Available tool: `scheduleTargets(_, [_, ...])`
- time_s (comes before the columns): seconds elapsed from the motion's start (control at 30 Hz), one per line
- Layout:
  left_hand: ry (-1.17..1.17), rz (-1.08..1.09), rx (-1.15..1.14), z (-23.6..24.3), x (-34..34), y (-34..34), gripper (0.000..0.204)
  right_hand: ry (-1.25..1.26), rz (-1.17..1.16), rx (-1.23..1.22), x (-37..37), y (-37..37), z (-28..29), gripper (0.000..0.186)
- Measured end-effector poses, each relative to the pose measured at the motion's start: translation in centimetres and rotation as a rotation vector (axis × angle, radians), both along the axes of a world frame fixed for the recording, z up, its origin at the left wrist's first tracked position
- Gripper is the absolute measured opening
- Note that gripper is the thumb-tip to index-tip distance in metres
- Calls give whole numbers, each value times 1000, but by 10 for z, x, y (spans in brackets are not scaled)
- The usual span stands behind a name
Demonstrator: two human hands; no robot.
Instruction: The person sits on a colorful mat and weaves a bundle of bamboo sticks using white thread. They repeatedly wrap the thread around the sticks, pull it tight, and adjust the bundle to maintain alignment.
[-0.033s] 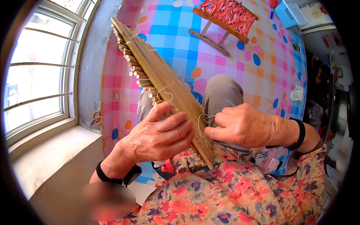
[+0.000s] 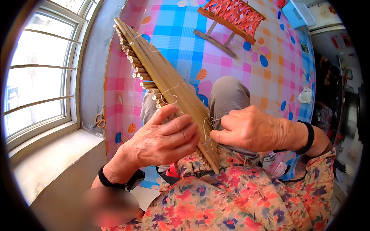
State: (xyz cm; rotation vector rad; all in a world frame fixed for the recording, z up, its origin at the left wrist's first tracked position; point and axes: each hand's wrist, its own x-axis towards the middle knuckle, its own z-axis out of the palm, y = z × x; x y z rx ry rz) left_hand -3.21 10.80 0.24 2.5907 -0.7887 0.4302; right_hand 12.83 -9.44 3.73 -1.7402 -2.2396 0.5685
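Note:
A long panel of straw-coloured stalks (image 2: 175, 82), bound with thin string, lies slantwise across my lap. Cut stalk ends stick out in a stepped row along its left side. My left hand (image 2: 163, 140) is curled over the panel's lower left part, fingers bent against it and the fingertips partly hidden. A loop of pale string (image 2: 169, 96) rises just above that hand. At the panel's right edge my right hand (image 2: 246, 129) is closed, thumb and forefinger pinching the looped string (image 2: 208, 123) there.
On the patterned floor covering (image 2: 173, 23) stands a wooden frame (image 2: 227, 23) crisscrossed with red strips. Scissors (image 2: 100, 121) lie at the left by the wall under the barred window (image 2: 42, 65). A blue bin (image 2: 297, 14) and white plastic bag (image 2: 305, 95) are at the right.

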Motion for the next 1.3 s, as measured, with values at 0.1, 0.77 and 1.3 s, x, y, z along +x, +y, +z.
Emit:
scheduleTargets(0.1, [16, -13, -10, 1, 1, 0, 25, -44, 22, 26, -1, 0, 2, 13])
scheduleTargets(0.77, [13, 46, -29, -6, -6, -4, 24, -4, 34, 2, -5, 2, 3, 17])
scheduleTargets(1.3, [-18, -43, -90, -13, -8, -2, 22, 45, -49, -23, -24, 3, -7, 17])
